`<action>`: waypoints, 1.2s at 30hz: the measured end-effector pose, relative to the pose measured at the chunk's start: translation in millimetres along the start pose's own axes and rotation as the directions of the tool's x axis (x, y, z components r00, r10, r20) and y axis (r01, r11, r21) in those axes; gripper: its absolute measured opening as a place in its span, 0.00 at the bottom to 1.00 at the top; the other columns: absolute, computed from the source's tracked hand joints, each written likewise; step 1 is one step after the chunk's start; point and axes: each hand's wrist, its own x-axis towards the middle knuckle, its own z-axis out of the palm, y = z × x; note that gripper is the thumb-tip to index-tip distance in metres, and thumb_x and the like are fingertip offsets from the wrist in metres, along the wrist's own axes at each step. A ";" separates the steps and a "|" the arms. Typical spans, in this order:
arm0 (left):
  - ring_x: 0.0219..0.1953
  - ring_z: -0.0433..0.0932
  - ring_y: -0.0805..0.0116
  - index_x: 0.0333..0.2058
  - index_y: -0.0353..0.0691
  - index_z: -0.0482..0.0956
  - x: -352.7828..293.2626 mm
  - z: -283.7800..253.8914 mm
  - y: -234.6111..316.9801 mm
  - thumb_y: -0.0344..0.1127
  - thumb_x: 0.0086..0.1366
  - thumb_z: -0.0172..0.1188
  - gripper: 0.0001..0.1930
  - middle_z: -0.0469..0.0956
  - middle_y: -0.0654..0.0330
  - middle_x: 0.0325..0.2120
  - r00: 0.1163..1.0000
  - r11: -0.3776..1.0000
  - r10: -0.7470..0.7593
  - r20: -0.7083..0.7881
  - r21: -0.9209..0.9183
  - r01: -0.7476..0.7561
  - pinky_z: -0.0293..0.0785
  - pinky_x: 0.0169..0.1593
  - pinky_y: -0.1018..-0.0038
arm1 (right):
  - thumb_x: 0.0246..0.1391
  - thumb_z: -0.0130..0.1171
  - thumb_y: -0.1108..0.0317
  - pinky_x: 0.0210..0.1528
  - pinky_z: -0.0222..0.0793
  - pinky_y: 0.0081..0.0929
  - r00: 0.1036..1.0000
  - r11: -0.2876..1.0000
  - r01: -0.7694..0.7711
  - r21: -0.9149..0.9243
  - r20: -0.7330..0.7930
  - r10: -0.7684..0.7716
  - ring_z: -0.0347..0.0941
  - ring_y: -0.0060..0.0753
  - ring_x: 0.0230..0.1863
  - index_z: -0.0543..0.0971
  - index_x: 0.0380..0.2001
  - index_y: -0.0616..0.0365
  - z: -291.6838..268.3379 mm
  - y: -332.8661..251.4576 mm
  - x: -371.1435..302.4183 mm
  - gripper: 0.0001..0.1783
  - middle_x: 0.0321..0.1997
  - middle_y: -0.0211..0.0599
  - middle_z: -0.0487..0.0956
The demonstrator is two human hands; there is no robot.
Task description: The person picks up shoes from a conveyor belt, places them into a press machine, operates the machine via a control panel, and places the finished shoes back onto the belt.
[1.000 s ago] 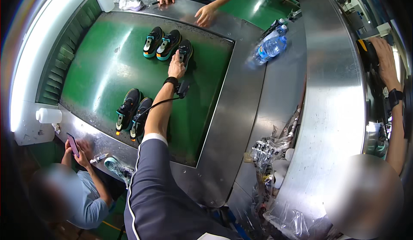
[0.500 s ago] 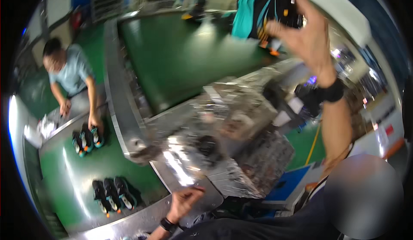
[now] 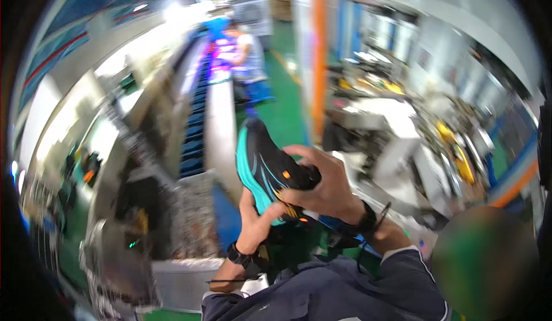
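"Your left hand (image 3: 257, 224) has the shoe (image 3: 265, 163) gripped low, at its heel end, thumb across the side. How much of the fingers lies behind the sole (image 3: 246, 168) doesn't show."

"And your right hand (image 3: 329, 186) curls round the collar, holding it too. So the shoe is up in front of you, between both hands, toe (image 3: 253, 127) pointing up and away."

"What could go wrong with you holding it like that?"

"Your hands leave the toe free. Should your right hand slacken, the shoe could pivot about your left thumb and tip over. Lose both holds and it could drop to the floor (image 3: 286, 102)."

"Would you do better to squeeze harder?"

"Not by much. Your right thumb and fingers lie on the dark upper, so too much pressure could dent it, if it's as soft as it looks."

"Anything about your wrists?"

"You wear a dark band (image 3: 366, 217) on the right one, near the collar, with a thin strap (image 3: 383, 213) sticking out. Roll that wrist inward and either could rub or snag the shoe."
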 end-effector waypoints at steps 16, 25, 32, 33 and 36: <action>0.57 0.71 0.57 0.61 0.26 0.60 155.6 487.7 -237.3 0.54 0.65 0.56 0.38 0.70 0.44 0.57 0.711 0.948 -0.319 0.626 0.225 0.227 0.71 0.54 0.67 | 0.45 0.61 0.78 0.37 0.69 0.16 0.098 0.793 -0.474 0.384 -0.871 0.481 0.71 0.17 0.34 0.74 0.50 0.59 -359.0 175.4 -300.3 0.25 0.37 0.27 0.76; 0.55 0.72 0.45 0.62 0.26 0.56 258.1 635.5 -439.0 0.53 0.50 0.69 0.50 0.70 0.36 0.53 0.778 0.682 -0.522 0.349 0.719 0.135 0.71 0.55 0.56 | 0.48 0.55 0.80 0.45 0.71 0.21 -0.053 0.694 -0.662 0.283 -0.941 0.333 0.71 0.23 0.41 0.70 0.56 0.64 -424.1 152.5 -333.4 0.28 0.45 0.34 0.75; 0.40 0.80 0.48 0.48 0.27 0.68 281.7 629.6 -455.4 0.35 0.48 0.65 0.29 0.76 0.36 0.44 0.886 0.658 -0.388 0.254 0.750 0.073 0.77 0.44 0.62 | 0.43 0.61 0.72 0.44 0.68 0.19 0.099 0.469 -0.882 0.047 -0.955 0.281 0.70 0.21 0.38 0.75 0.46 0.66 -496.8 204.6 -281.6 0.23 0.39 0.32 0.76; 0.37 0.81 0.51 0.45 0.27 0.72 289.2 614.9 -442.5 0.35 0.49 0.66 0.26 0.79 0.43 0.38 0.788 0.716 -0.544 0.289 0.650 0.256 0.77 0.44 0.63 | 0.43 0.62 0.72 0.40 0.69 0.20 0.108 0.390 -0.920 0.039 -0.931 0.348 0.70 0.20 0.35 0.76 0.43 0.66 -516.0 219.0 -265.4 0.21 0.35 0.33 0.77; 0.31 0.78 0.71 0.36 0.31 0.79 275.9 540.6 -390.0 0.29 0.53 0.67 0.12 0.80 0.59 0.31 0.588 0.730 -0.644 0.491 0.163 0.664 0.74 0.38 0.73 | 0.40 0.68 0.67 0.30 0.70 0.23 0.260 0.306 -0.946 -0.108 -0.817 0.515 0.72 0.22 0.23 0.78 0.40 0.64 -555.2 289.1 -208.2 0.21 0.25 0.29 0.79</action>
